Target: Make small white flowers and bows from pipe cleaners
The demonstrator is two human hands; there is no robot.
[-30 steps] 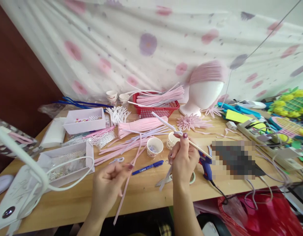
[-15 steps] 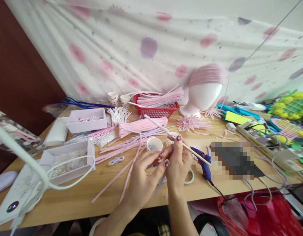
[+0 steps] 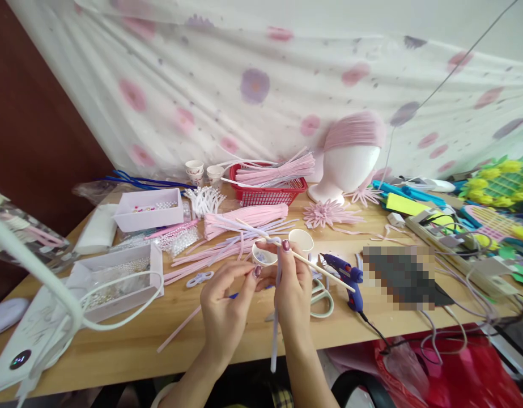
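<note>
My right hand (image 3: 293, 289) is closed around a thin wooden stick (image 3: 324, 273) that slants from upper left to lower right. A pale lilac pipe cleaner (image 3: 276, 317) is wound on the stick near my thumb and hangs down past the table edge. My left hand (image 3: 227, 303) is pinched at the pipe cleaner just left of my right thumb. Both hands hover over the front middle of the wooden table (image 3: 129, 351), right in front of two small paper cups (image 3: 301, 239).
A blue glue gun (image 3: 348, 277) and scissors (image 3: 320, 297) lie right of my hands. Pink pipe cleaners (image 3: 244, 218), a red basket (image 3: 267, 192), white bead trays (image 3: 148, 207), a foam head (image 3: 350, 164) and a power strip (image 3: 456, 241) crowd the table. A white lamp arm (image 3: 32, 266) crosses left.
My left hand dropped a pink pipe cleaner and moved right to meet my right hand. The stick has lowered, and the lilac pipe cleaner now hangs straight down from it.
</note>
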